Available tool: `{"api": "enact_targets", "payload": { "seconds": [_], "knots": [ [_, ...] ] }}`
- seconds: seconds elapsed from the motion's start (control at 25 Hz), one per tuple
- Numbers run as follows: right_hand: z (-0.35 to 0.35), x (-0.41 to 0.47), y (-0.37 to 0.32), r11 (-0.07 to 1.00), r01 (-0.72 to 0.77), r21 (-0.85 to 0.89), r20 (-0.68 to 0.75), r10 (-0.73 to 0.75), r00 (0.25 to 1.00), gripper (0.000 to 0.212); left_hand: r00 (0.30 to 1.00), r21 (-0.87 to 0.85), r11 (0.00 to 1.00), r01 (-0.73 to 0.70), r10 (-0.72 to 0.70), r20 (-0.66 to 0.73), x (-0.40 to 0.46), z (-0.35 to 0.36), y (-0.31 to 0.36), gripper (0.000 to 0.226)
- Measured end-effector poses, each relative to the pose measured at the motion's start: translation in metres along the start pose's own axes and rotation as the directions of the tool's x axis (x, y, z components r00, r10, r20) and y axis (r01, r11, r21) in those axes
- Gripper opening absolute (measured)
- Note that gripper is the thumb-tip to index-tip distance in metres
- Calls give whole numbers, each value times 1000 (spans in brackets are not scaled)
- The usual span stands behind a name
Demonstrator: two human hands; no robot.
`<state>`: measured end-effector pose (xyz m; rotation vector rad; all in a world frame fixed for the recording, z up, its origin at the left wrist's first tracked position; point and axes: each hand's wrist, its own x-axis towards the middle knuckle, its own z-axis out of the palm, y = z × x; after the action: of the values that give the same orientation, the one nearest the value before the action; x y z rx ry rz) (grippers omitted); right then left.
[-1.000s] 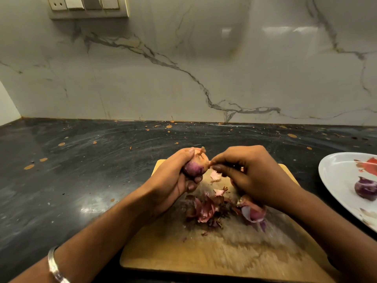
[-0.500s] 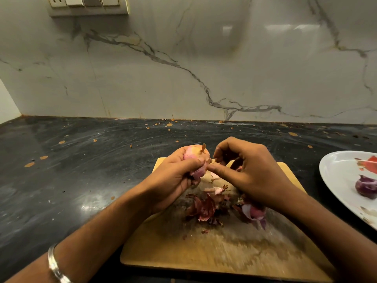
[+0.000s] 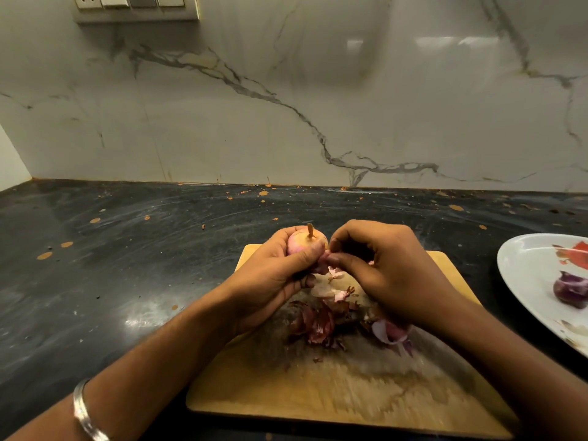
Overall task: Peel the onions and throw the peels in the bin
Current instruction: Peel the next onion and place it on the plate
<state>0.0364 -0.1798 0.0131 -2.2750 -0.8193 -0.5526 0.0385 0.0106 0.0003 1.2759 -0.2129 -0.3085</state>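
My left hand (image 3: 273, 278) holds a small pinkish onion (image 3: 304, 241) with its stalk pointing up, above the far end of a wooden chopping board (image 3: 334, 386). My right hand (image 3: 388, 272) pinches a strip of skin at the onion's right side, thumb and fingers closed on it. A heap of red-brown onion peels (image 3: 318, 323) lies on the board below the hands, with a pale purple piece (image 3: 389, 334) partly under my right wrist. No bin is in view.
A white plate (image 3: 528, 275) at the right edge carries a dark purple onion (image 3: 571, 291). The board rests on a black speckled counter (image 3: 127, 265) against a marble wall (image 3: 286, 106). A switch panel (image 3: 133, 6) sits at the top left.
The onion has been turned in my left hand so its stalk points up, and both hands have lifted slightly away from me. My right fingers have closed on the skin at its side.
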Motion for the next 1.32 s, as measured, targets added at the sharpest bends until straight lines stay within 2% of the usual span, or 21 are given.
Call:
{"api": "enact_targets", "payload": {
  "seconds": [0.16, 0.28, 0.36, 0.44, 0.52, 0.68, 0.96, 1.24, 1.32],
  "knots": [
    [-4, 0, 2, 995, -78, -64, -67, 74, 995, 4, 999, -14, 999, -37, 37, -18, 2, -5, 1, 56],
    [-6, 0, 1, 993, -74, -94, -115, 63, 991, 7, 998, -51, 997, -61, 60, -30, 4, -6, 2, 53],
    [-7, 0, 0, 995, -55, -77, -77, 49, 996, 11, 996, 10, 997, -78, 78, -53, 5, -6, 1, 52],
    [-6, -2, -2, 998, -52, -43, 34, 53, 998, 13, 993, 79, 993, -91, 97, -72, 5, -6, 1, 52],
    [-3, -3, -3, 998, -50, -28, 86, 53, 995, 13, 992, 85, 992, -97, 104, -76, 5, -7, 1, 53],
    [-3, -2, -5, 998, -59, -37, -38, 58, 998, 33, 994, 76, 993, -91, 95, -47, 5, -8, -2, 57],
    [-1, -2, -4, 998, -58, 7, 13, 58, 998, 7, 995, 7, 996, -84, 84, -43, 6, -9, -2, 57],
    [-1, -3, -7, 1000, -1, -2, 160, 1, 987, 5, 995, 45, 995, -84, 86, -50, 9, -12, -1, 55],
    [-1, -2, -7, 1000, -4, 13, 108, 3, 994, 13, 995, 41, 995, -91, 93, -45, 9, -11, -2, 57]
  ]
}}
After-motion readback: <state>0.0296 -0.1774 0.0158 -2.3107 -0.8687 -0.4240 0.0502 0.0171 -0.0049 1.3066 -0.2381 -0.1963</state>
